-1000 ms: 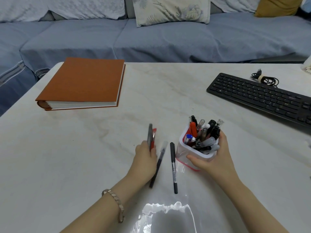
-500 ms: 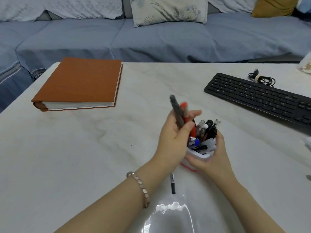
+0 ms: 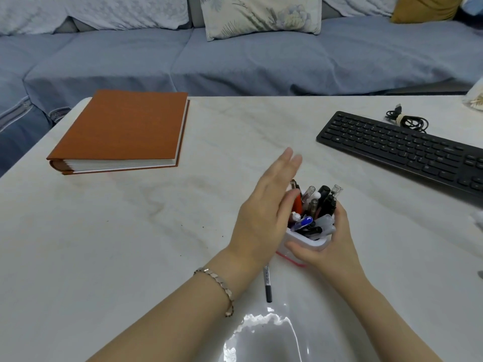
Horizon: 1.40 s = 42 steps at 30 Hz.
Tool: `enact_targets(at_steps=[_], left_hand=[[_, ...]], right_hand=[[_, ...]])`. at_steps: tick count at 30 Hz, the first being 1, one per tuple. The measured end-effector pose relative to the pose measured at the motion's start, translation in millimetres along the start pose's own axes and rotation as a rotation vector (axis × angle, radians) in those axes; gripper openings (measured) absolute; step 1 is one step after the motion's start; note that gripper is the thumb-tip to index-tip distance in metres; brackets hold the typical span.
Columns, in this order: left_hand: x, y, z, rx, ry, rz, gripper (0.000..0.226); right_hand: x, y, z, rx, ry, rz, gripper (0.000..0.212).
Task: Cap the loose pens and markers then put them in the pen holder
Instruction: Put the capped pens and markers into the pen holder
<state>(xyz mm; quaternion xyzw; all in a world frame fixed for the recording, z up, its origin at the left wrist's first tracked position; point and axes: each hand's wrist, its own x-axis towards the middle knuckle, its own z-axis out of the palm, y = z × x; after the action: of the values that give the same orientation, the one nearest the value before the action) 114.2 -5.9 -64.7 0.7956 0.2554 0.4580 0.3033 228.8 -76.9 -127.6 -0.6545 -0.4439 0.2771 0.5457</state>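
- Marble table (image 3: pixel 130 231) bears everything
- Left hand (image 3: pixel 264 212) hovers over the white pen holder (image 3: pixel 313 240), fingers straight, gripping nothing
- Right hand (image 3: pixel 332 249) curls round the holder, likely steadying it (it's crammed)
- Black marker (image 3: pixel 267 283) lies loose just beside the holder, not yet stowed; barrel print illegible

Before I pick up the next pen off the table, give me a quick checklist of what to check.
1. Left hand free: ok, fingers straight, holding nothing.
2. Holder steadied: ok, right hand grips it.
3. Pen reachable: ok, it lies by the left wrist.
4. That pen capped: cannot tell, its far end is hidden.
5. Room in holder: cannot tell, it looks crowded.
6. Other loose pens: cannot tell, the left hand may hide some.
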Motion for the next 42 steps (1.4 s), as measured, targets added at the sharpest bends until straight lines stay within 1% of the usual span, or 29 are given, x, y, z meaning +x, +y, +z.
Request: enact_targets(at_steps=[2, 4, 6, 7, 9, 10, 11, 12, 14, 15, 16, 17, 19, 20, 21, 23, 25, 27, 28, 29, 30, 31, 33, 34, 35, 36, 38, 40, 42], left_hand=[[-11.1, -8.8, 6.8, 0.085, -0.021, 0.051, 0.039], [-21.7, -17.6, 12.3, 0.176, -0.106, 0.050, 0.039], [-21.2, -22.9, 11.4, 0.225, -0.186, 0.027, 0.043], [-16.2, -22.0, 9.5, 0.200, -0.246, -0.004, 0.043], [-4.6, -16.4, 4.3, 0.039, -0.377, -0.116, 0.042], [-0.8, -14.2, 1.4, -0.055, -0.382, -0.177, 0.041], [-1.3, -14.1, -1.7, -0.107, -0.328, -0.230, 0.039], [-5.3, -15.3, -4.5, -0.097, -0.240, -0.283, 0.039], [-21.3, -23.2, -7.8, 0.111, -0.092, -0.420, 0.038], [-31.1, -27.4, -8.4, 0.231, -0.078, -0.515, 0.040], [-40.8, -31.2, -8.0, 0.324, -0.106, -0.604, 0.043], [-49.8, -34.6, -6.7, 0.419, -0.177, -0.662, 0.049], [-62.2, -38.5, -2.0, 0.612, -0.388, -0.691, 0.062], [-65.9, -40.0, 0.2, 0.655, -0.465, -0.706, 0.063], [-67.7, -40.9, 1.7, 0.656, -0.501, -0.738, 0.060], [-66.6, -41.9, 2.5, 0.605, -0.486, -0.792, 0.038], [-65.1, -43.1, 1.0, 0.661, -0.514, -0.768, 0.020], [-64.9, -46.7, -3.9, 0.745, -0.580, -0.723, 0.015], [-64.8, -48.9, -8.4, 0.738, -0.600, -0.719, 0.013], [-63.3, -49.6, -13.9, 0.676, -0.592, -0.734, 0.007], [-60.0, -50.0, -19.3, 0.562, -0.549, -0.765, 0.002], [-53.3, -48.2, -24.5, 0.413, -0.451, -0.811, 0.005], [-33.6, -39.6, -33.8, 0.061, -0.172, -0.878, 0.011], [-21.9, -32.7, -38.8, -0.113, -0.027, -0.849, 0.018], [-10.7, -24.7, -44.0, -0.267, 0.079, -0.786, 0.025], [-0.7, -15.8, -48.3, -0.402, 0.147, -0.708, 0.030], [16.0, 2.8, -54.0, -0.576, 0.214, -0.574, 0.032], [27.5, 15.9, -51.6, -0.674, 0.237, -0.483, 0.029], [33.6, 24.3, -39.3, -0.713, 0.224, -0.411, 0.026]], right_hand=[[0.8, -5.6, 0.8, 0.048, -0.003, -0.040, 0.071], [2.1, -11.3, 2.1, 0.087, -0.010, -0.060, 0.061], [4.2, -12.1, 3.7, 0.089, 0.003, -0.053, 0.057], [5.1, -10.9, 4.2, 0.092, 0.016, -0.044, 0.057], [4.4, -9.2, 3.8, 0.092, 0.020, -0.018, 0.059], [4.0, -7.9, 3.3, 0.078, 0.022, -0.004, 0.063], [2.7, -7.0, 2.4, 0.054, 0.024, 0.007, 0.068], [1.3, -6.0, 1.6, 0.025, 0.022, 0.010, 0.074], [-0.2, -3.1, 0.5, -0.026, 0.016, 0.018, 0.081], [-0.4, -1.2, -0.3, -0.037, 0.017, 0.021, 0.082], [0.4, 0.4, -0.3, -0.040, 0.020, 0.023, 0.083], [0.3, -0.2, -0.3, -0.035, 0.019, 0.024, 0.083], [0.1, -1.5, -0.7, -0.029, 0.013, 0.027, 0.082], [0.1, -1.8, -0.8, -0.030, 0.010, 0.028, 0.082], [0.0, -1.5, -1.1, -0.032, 0.009, 0.027, 0.082], [-0.1, -0.9, -1.2, -0.029, 0.006, 0.027, 0.081], [-0.1, -2.2, -0.8, -0.027, 0.007, 0.031, 0.078], [-0.3, -2.8, -1.2, -0.017, 0.012, 0.031, 0.076], [-0.4, -3.0, -1.3, -0.011, 0.010, 0.035, 0.075], [-0.4, -2.6, -1.5, -0.007, 0.007, 0.039, 0.075], [-0.1, -1.3, -1.5, -0.006, 0.005, 0.042, 0.076], [0.2, 0.2, -1.9, -0.007, 0.005, 0.044, 0.077], [-0.3, 1.2, -2.0, 0.002, 0.005, 0.053, 0.079], [-0.5, 0.5, -1.9, 0.006, 0.005, 0.059, 0.079], [-0.8, 0.0, -1.9, 0.006, 0.007, 0.064, 0.080], [-0.8, -0.1, -1.9, 0.005, 0.007, 0.067, 0.081], [0.0, 0.1, -1.5, 0.008, 0.010, 0.072, 0.081], [-0.3, 2.3, -1.8, 0.015, 0.012, 0.065, 0.082], [-1.0, 5.3, -2.3, -0.002, 0.020, 0.070, 0.087]])
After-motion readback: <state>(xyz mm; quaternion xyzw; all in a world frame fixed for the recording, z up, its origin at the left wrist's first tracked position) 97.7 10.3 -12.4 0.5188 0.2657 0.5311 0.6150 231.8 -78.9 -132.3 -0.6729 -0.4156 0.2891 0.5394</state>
